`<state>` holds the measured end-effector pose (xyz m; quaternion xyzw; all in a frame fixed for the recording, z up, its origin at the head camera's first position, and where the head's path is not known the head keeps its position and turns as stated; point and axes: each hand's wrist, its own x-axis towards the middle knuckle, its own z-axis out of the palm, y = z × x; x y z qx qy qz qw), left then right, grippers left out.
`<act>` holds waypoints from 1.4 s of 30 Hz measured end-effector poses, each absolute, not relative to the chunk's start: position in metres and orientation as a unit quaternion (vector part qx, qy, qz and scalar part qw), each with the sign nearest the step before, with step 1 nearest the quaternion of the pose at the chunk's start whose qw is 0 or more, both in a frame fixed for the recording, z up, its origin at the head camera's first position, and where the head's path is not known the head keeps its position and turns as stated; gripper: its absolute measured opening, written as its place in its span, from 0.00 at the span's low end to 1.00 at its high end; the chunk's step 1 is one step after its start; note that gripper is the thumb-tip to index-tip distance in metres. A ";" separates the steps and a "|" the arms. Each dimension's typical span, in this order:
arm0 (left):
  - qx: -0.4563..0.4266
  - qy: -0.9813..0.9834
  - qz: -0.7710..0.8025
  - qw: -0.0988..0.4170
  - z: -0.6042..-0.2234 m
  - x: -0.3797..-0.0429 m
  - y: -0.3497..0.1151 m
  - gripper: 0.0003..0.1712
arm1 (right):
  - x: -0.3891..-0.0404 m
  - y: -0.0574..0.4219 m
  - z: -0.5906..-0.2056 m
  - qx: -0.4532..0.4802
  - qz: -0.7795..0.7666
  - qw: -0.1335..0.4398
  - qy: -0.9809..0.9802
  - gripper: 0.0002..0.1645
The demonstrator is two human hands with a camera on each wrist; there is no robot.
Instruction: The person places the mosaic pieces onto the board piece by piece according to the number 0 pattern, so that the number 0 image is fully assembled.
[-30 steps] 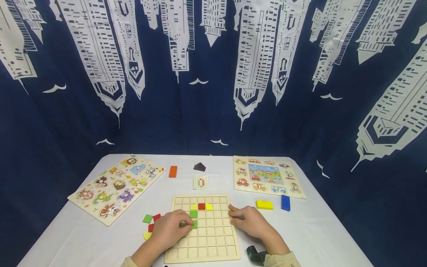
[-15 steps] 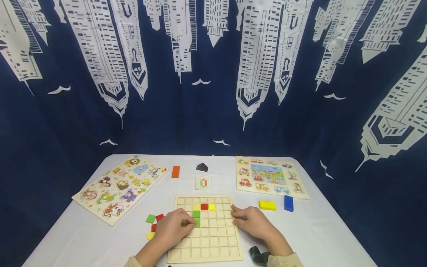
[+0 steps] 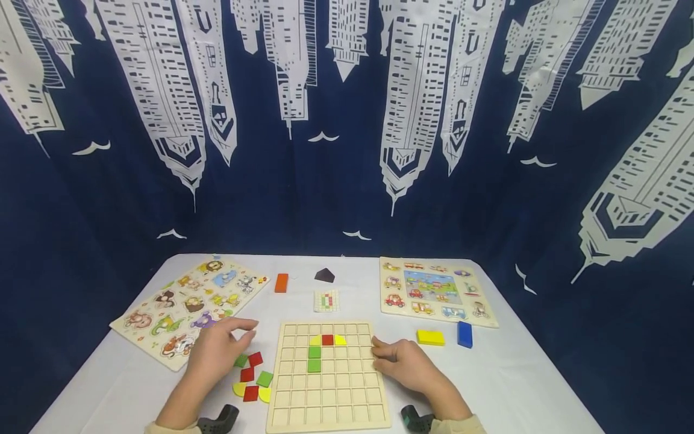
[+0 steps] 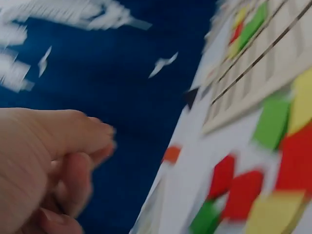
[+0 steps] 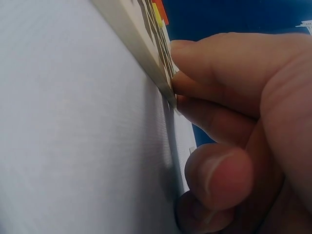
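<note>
A wooden grid board [image 3: 347,398] lies in front of me. On it two green squares [image 3: 314,365] stand in one column beneath a top row of a red square [image 3: 328,340] between two yellow pieces [image 3: 340,340]. My left hand [image 3: 217,346] hovers over the table left of the board, thumb and forefinger apart, holding nothing; the left wrist view also shows this hand [image 4: 58,161] with nothing in it. Under and beside it lie several loose red [image 3: 251,393], green [image 3: 264,378] and yellow pieces [image 3: 239,389]. My right hand [image 3: 406,364] touches the board's right edge with its fingertips [image 5: 183,53].
Behind the board lies a small pattern card [image 3: 327,301], with an orange block [image 3: 281,283] and a dark pentagon [image 3: 325,275] farther back. An animal puzzle [image 3: 179,307] is left, a vehicle puzzle [image 3: 434,292] right. Yellow [image 3: 431,337] and blue blocks [image 3: 464,334] sit near the right hand.
My left hand has let go of the second green square, which now sits in its cell, and has moved left off the board. My right hand stays at the board's edge.
</note>
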<state>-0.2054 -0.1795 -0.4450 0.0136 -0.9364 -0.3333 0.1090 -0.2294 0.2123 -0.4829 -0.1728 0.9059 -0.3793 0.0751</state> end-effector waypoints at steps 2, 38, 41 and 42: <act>0.015 -0.943 -0.320 0.087 -0.447 -0.206 -0.195 0.16 | -0.229 0.212 -0.483 -0.172 -0.378 0.074 0.907 0.20; -0.006 -0.954 -0.300 -0.008 -0.474 -0.212 -0.224 0.16 | -0.229 0.213 -0.481 -0.175 -0.369 0.066 0.910 0.19; 0.001 -0.958 -0.288 -0.006 -0.473 -0.212 -0.225 0.16 | -0.229 0.213 -0.482 -0.176 -0.368 0.068 0.910 0.20; 0.003 -0.958 -0.286 -0.004 -0.472 -0.211 -0.224 0.16 | -0.229 0.213 -0.482 -0.176 -0.368 0.069 0.910 0.20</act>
